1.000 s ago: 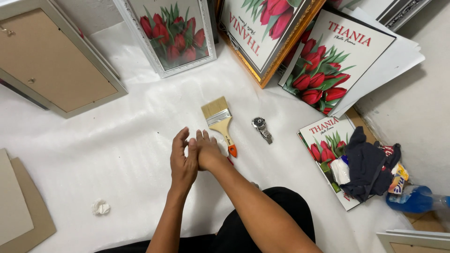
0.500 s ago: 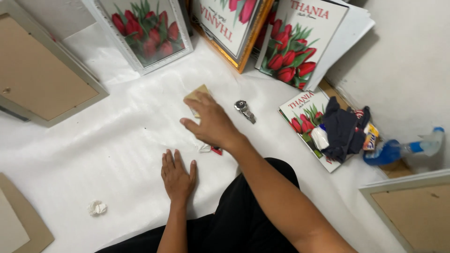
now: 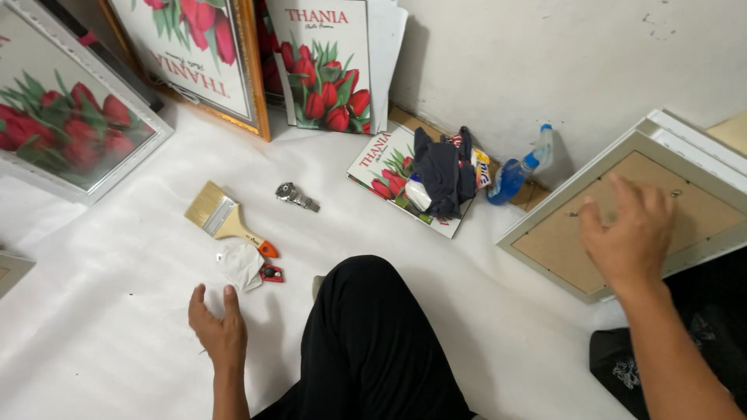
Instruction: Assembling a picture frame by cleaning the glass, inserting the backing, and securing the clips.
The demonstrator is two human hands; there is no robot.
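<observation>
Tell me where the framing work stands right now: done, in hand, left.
Done: framed tulip prints lean along the wall. In hand: the right hand reaches over the white frame lying back-up; the left hand rests flat on the white sheet, holding nothing. Left: that frame looks unfilled, loose prints wait, and the paintbrush lies untouched.

A pale-rimmed picture frame [image 3: 622,210] lies face down at the right, its brown backing board up, tilted against a second white frame behind it and touching the white sheet on the floor. A crumpled white cloth [image 3: 241,264] lies on that sheet, just beside a small red-and-black tool [image 3: 271,273] and the orange-tipped handle of a flat paintbrush [image 3: 222,219].
</observation>
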